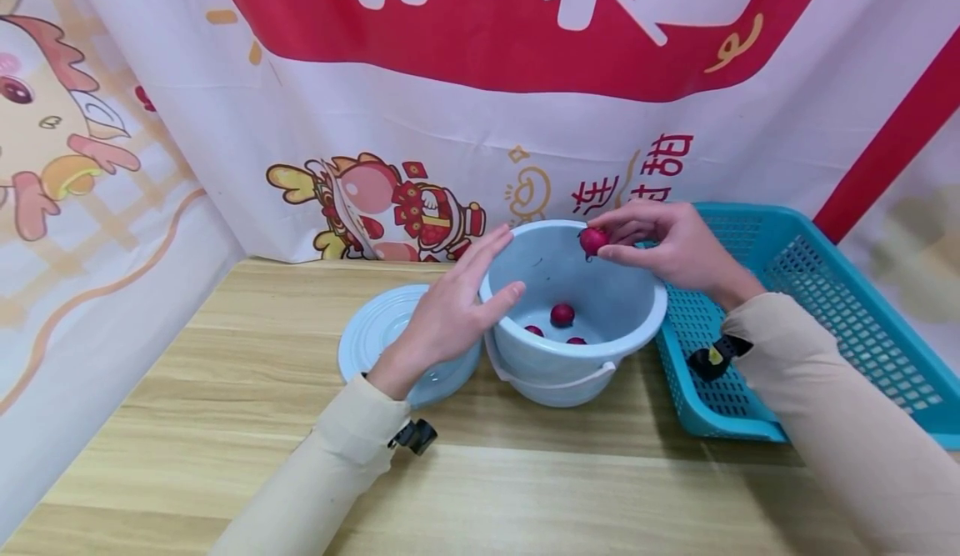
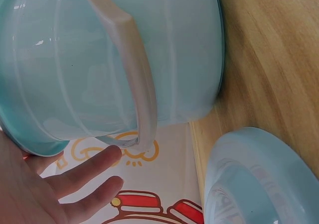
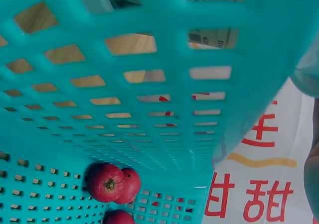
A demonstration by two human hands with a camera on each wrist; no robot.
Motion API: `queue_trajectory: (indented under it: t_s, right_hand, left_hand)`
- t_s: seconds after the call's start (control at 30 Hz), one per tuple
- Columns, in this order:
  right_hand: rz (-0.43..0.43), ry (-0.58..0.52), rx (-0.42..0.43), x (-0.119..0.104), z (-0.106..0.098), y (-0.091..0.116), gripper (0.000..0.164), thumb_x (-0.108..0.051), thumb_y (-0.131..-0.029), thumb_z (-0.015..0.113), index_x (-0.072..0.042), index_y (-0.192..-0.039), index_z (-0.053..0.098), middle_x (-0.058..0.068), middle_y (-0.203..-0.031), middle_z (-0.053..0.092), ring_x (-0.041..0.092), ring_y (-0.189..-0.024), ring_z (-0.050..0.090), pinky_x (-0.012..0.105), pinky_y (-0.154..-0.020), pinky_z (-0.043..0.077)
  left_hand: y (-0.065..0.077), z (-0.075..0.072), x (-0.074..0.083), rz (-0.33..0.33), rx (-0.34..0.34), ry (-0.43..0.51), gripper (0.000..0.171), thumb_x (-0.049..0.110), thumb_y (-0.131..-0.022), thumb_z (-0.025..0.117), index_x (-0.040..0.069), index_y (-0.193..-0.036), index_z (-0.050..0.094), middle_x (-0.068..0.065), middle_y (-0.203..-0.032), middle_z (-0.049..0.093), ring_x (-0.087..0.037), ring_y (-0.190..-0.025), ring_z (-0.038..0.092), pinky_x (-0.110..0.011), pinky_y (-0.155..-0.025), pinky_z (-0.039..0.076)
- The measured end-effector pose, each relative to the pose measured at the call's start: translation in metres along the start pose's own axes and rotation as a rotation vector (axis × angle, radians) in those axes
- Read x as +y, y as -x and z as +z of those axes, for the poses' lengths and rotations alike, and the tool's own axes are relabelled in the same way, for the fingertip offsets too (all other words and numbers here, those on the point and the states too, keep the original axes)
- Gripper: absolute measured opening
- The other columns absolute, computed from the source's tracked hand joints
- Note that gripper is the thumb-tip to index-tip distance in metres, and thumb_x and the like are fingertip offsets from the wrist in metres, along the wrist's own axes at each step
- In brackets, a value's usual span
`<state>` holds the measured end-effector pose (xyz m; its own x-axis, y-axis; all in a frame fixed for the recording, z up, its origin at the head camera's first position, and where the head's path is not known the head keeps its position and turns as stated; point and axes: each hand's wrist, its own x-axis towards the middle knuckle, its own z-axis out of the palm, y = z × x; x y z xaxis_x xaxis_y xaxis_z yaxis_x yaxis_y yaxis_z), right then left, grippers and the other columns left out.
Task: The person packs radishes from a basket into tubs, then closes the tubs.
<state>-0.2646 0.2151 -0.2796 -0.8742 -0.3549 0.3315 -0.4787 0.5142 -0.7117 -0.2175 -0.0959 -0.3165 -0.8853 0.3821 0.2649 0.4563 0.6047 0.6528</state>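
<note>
In the head view, my right hand [image 1: 671, 247] pinches a small round red radish [image 1: 593, 241] between thumb and fingers, over the far right side of a light blue bucket [image 1: 573, 385]. Three more radishes [image 1: 562, 315] show inside it, two partly hidden by the near wall. With fingers extended, my left hand [image 1: 457, 310] lies against the bucket's left rim. The left wrist view shows these spread left fingers [image 2: 89, 176] beside the bucket wall and its pale handle [image 2: 134, 59]. Only a sliver of the right hand [image 3: 313, 171] appears in the right wrist view.
A teal perforated basket [image 1: 772, 431] stands right of the bucket, under the right forearm. Several radishes [image 3: 104, 183] lie in it in the right wrist view. The round blue lid [image 1: 367, 335] lies left of the bucket on the wooden table [image 1: 225, 373]. A printed cloth [image 1: 465, 114] hangs behind.
</note>
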Motion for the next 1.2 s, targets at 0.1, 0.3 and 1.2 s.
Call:
queue_trajectory:
  t_s: [0.1,0.3,1.2]
  right_hand:
    - [0.02,0.023,-0.009,-0.003,0.003,0.0,0.044,-0.018,-0.088,0.087,-0.021,-0.131,0.076,0.005,-0.12,0.077,0.01,-0.098,0.074,0.02,-0.084,0.061]
    - [0.033,0.045,-0.036,-0.006,0.007,0.001,0.042,-0.021,-0.089,0.087,-0.024,-0.13,0.077,0.003,-0.121,0.077,0.014,-0.101,0.073,0.021,-0.087,0.06]
    - [-0.067,0.144,-0.188,-0.012,0.012,0.002,0.043,-0.02,-0.084,0.09,-0.028,-0.125,0.08,0.0,-0.124,0.077,0.022,-0.12,0.063,0.054,-0.092,0.062]
  left_hand:
    - [0.0,0.0,0.0,-0.001,0.002,0.0,0.076,0.062,-0.102,0.048,0.031,-0.169,0.029,0.014,-0.178,0.02,-0.023,-0.163,0.03,-0.071,-0.121,0.037]
    - [0.0,0.001,0.0,0.004,0.001,0.006,0.075,0.059,-0.103,0.049,0.03,-0.169,0.029,0.018,-0.177,0.018,-0.022,-0.163,0.029,-0.069,-0.123,0.035]
    - [0.001,0.001,0.001,-0.004,0.0,0.004,0.076,0.061,-0.102,0.048,0.032,-0.169,0.028,0.02,-0.177,0.018,-0.022,-0.163,0.03,-0.07,-0.122,0.036]
